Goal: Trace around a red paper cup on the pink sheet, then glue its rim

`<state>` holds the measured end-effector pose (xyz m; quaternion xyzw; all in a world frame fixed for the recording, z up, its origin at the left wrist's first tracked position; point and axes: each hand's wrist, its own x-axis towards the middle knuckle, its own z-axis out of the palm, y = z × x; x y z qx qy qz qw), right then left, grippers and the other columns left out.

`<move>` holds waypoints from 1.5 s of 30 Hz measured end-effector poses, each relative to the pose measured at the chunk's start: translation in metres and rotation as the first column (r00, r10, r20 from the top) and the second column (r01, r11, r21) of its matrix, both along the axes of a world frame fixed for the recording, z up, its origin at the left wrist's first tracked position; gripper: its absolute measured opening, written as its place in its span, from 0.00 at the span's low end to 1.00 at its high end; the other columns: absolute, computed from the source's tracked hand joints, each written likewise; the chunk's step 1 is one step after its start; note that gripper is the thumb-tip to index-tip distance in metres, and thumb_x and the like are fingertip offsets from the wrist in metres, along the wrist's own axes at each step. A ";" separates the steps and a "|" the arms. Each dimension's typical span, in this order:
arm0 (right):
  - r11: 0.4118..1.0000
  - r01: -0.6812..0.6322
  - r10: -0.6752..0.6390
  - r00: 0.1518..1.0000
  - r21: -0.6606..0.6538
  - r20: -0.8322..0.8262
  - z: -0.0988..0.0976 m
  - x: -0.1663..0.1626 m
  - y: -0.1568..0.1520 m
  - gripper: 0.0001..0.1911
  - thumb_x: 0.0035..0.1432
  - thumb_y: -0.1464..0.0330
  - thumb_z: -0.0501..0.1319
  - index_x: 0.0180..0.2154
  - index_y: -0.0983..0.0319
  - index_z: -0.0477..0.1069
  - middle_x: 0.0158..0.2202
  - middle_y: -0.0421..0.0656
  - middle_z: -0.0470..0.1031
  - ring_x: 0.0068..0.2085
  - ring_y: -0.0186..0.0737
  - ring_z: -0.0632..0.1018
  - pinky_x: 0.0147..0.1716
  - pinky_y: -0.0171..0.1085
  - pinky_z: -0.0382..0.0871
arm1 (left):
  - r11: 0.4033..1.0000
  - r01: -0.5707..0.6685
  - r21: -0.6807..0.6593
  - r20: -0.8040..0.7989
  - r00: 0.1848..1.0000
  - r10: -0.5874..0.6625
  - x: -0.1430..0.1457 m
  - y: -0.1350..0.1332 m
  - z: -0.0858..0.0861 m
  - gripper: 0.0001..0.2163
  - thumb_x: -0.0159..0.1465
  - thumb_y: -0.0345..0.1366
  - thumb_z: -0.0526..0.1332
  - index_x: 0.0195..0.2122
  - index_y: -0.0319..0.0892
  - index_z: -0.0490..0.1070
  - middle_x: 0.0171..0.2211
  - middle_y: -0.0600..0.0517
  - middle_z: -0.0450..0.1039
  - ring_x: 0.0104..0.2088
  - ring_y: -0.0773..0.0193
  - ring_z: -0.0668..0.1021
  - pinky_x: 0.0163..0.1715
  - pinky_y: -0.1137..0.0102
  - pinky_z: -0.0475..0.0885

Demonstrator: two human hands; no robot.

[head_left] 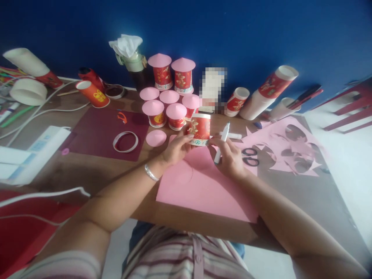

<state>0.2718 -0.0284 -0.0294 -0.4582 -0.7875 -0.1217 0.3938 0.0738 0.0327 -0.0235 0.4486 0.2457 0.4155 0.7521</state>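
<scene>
My left hand [174,149] grips a red paper cup [199,129] with gold print, standing upside down on a pink paper sheet [203,186]. My right hand [229,157] steadies the cup's other side with its fingertips and holds a white marker pen [221,142] between its fingers. Both hands are closed around these things, above the sheet near the table's middle.
Several red cups with pink cone lids [167,106] stand behind. A loose pink cone [156,138] and a white ring [125,141] lie on dark red paper [101,133]. Scissors [251,157] rest on cut pink paper [290,149] at right. Cup stacks [269,93] lean against the blue wall.
</scene>
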 end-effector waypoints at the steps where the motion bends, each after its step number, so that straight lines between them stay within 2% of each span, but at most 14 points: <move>1: 1.000 0.005 -0.005 1.000 -0.003 -0.008 0.000 0.000 0.000 0.11 0.70 0.74 0.61 0.52 0.58 0.71 0.42 0.46 0.83 0.38 0.42 0.85 0.36 0.38 0.79 | 1.000 -0.005 0.016 -0.008 1.000 0.005 -0.001 0.000 0.001 0.27 0.62 0.47 0.69 0.61 0.49 0.69 0.54 0.47 0.80 0.56 0.51 0.82 0.57 0.55 0.76; 6: 0.997 -0.071 0.071 0.993 0.003 -0.094 0.003 -0.004 -0.002 0.20 0.66 0.78 0.61 0.57 0.57 0.69 0.52 0.51 0.83 0.50 0.50 0.85 0.43 0.46 0.82 | 0.995 -0.038 0.097 -0.053 0.998 0.043 -0.003 -0.003 0.004 0.23 0.61 0.42 0.74 0.55 0.47 0.73 0.49 0.49 0.81 0.51 0.55 0.83 0.58 0.56 0.76; 9: 0.989 -0.142 0.134 0.982 -0.047 -0.131 0.004 -0.009 -0.004 0.22 0.66 0.77 0.60 0.60 0.58 0.67 0.56 0.54 0.81 0.56 0.53 0.84 0.49 0.52 0.83 | 0.989 -0.064 0.136 -0.167 0.982 0.087 0.000 -0.003 0.007 0.21 0.58 0.42 0.77 0.50 0.43 0.76 0.47 0.47 0.81 0.49 0.53 0.83 0.56 0.54 0.78; 11: 0.984 -0.155 0.138 0.975 -0.088 -0.173 0.003 -0.011 -0.005 0.22 0.67 0.76 0.61 0.60 0.59 0.66 0.57 0.55 0.81 0.57 0.54 0.84 0.50 0.52 0.84 | 0.977 -0.084 0.194 -0.258 0.957 0.134 0.002 -0.004 0.011 0.22 0.57 0.43 0.78 0.48 0.41 0.77 0.48 0.45 0.82 0.50 0.51 0.83 0.56 0.53 0.78; 13: 0.980 -0.154 0.125 0.968 -0.126 -0.217 0.001 -0.013 -0.006 0.21 0.67 0.73 0.62 0.60 0.60 0.66 0.56 0.55 0.81 0.53 0.52 0.85 0.48 0.50 0.85 | 0.961 -0.112 0.253 -0.296 0.937 0.187 0.003 -0.006 0.013 0.22 0.56 0.43 0.78 0.48 0.40 0.76 0.48 0.44 0.82 0.50 0.51 0.83 0.56 0.54 0.78; 16: 0.969 -0.159 0.099 0.952 -0.190 -0.291 -0.002 -0.013 -0.005 0.20 0.67 0.69 0.65 0.59 0.60 0.67 0.55 0.54 0.82 0.48 0.48 0.87 0.44 0.46 0.86 | 0.959 -0.086 0.271 -0.273 0.948 0.162 0.002 -0.008 0.011 0.21 0.60 0.44 0.76 0.50 0.42 0.74 0.49 0.44 0.81 0.51 0.51 0.83 0.54 0.55 0.80; 20: 0.947 -0.182 0.073 0.924 -0.263 -0.376 -0.004 -0.009 -0.002 0.21 0.68 0.66 0.67 0.59 0.60 0.68 0.55 0.53 0.81 0.52 0.49 0.86 0.47 0.46 0.86 | 0.985 0.047 0.168 -0.126 0.992 -0.026 -0.001 -0.005 -0.001 0.22 0.66 0.43 0.70 0.59 0.45 0.69 0.58 0.44 0.78 0.57 0.50 0.82 0.61 0.52 0.77; 22: 0.940 -0.178 0.052 0.918 -0.292 -0.393 -0.005 -0.007 -0.001 0.21 0.68 0.65 0.66 0.60 0.59 0.68 0.55 0.53 0.81 0.53 0.49 0.85 0.49 0.47 0.86 | 0.987 0.019 0.158 -0.077 0.997 -0.007 -0.001 -0.003 -0.005 0.23 0.67 0.44 0.70 0.60 0.45 0.69 0.60 0.44 0.78 0.61 0.48 0.80 0.64 0.50 0.74; 24: 0.937 -0.164 0.032 0.920 -0.309 -0.390 -0.005 -0.005 0.000 0.21 0.69 0.65 0.65 0.60 0.58 0.68 0.56 0.52 0.81 0.52 0.49 0.85 0.51 0.48 0.86 | 0.986 -0.039 0.161 -0.100 0.993 0.056 -0.002 0.000 -0.006 0.24 0.65 0.44 0.72 0.59 0.44 0.70 0.58 0.44 0.78 0.61 0.47 0.79 0.66 0.49 0.72; 27: 0.940 -0.154 0.038 0.933 -0.305 -0.357 -0.006 -0.005 0.000 0.20 0.69 0.67 0.63 0.60 0.58 0.68 0.55 0.51 0.82 0.52 0.49 0.86 0.51 0.49 0.86 | 0.986 -0.100 0.135 -0.174 0.977 0.123 -0.002 0.000 -0.001 0.26 0.59 0.43 0.77 0.56 0.44 0.72 0.52 0.46 0.80 0.55 0.48 0.82 0.61 0.51 0.75; 31: 0.960 -0.139 0.061 0.951 -0.242 -0.303 -0.008 -0.005 0.001 0.19 0.68 0.71 0.63 0.59 0.58 0.69 0.51 0.50 0.84 0.47 0.48 0.86 0.46 0.47 0.86 | 0.990 -0.091 0.112 -0.236 0.965 0.115 -0.004 -0.003 0.006 0.28 0.56 0.43 0.79 0.54 0.42 0.72 0.49 0.46 0.81 0.50 0.52 0.82 0.56 0.54 0.76; 34: 0.970 -0.129 0.065 0.955 -0.206 -0.291 -0.008 -0.004 0.002 0.17 0.69 0.72 0.61 0.58 0.59 0.69 0.49 0.49 0.84 0.45 0.46 0.87 0.44 0.45 0.85 | 0.991 -0.069 0.111 -0.216 0.972 0.092 -0.003 -0.003 0.007 0.27 0.56 0.41 0.79 0.53 0.41 0.73 0.48 0.46 0.81 0.49 0.53 0.82 0.55 0.56 0.76; 38: 0.974 -0.127 0.053 0.933 -0.188 -0.355 -0.007 -0.002 0.003 0.13 0.74 0.71 0.56 0.56 0.58 0.71 0.47 0.47 0.85 0.46 0.42 0.87 0.45 0.42 0.83 | 0.990 -0.059 0.132 -0.222 0.971 0.087 -0.001 -0.003 0.007 0.23 0.56 0.40 0.78 0.49 0.40 0.74 0.47 0.45 0.81 0.49 0.54 0.82 0.55 0.56 0.76; 45: 0.985 -0.079 0.015 0.923 -0.151 -0.384 -0.007 0.001 0.006 0.08 0.75 0.69 0.58 0.53 0.58 0.71 0.49 0.48 0.85 0.44 0.41 0.87 0.42 0.40 0.84 | 0.987 -0.094 0.131 -0.261 0.957 0.126 -0.001 -0.003 0.005 0.28 0.54 0.40 0.80 0.54 0.40 0.74 0.51 0.43 0.80 0.52 0.51 0.81 0.57 0.53 0.75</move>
